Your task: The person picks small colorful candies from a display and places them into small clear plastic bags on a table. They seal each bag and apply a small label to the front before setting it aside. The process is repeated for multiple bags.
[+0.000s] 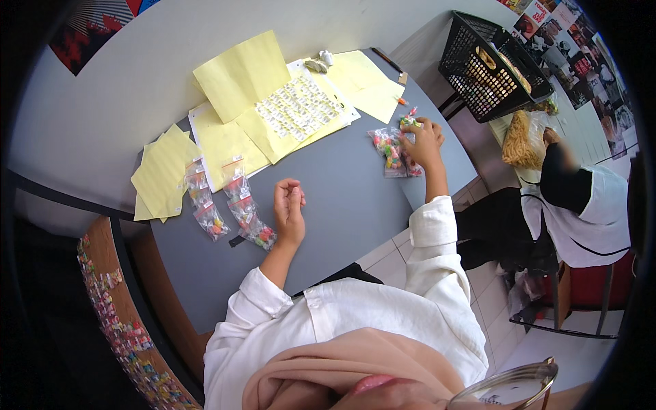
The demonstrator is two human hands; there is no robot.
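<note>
My left hand rests over the grey table, fingers loosely curled and nothing visible in it. To its left, small zip bags of colourful candies lie in two overlapping rows, one nearer bag row and one farther bag row. My right hand is over a group of candy packets at the table's right side, its bent fingertips at their edge. A clear packet of candies lies beside it, and loose-looking wrapped candies show beyond the fingers. Whether the fingers grip a packet is hidden.
Yellow paper sheets and a sheet of small white labels lie at the back. A dark pen-like object sits at the far edge. Right, another person sits near a black plastic basket and a bag of tan snacks.
</note>
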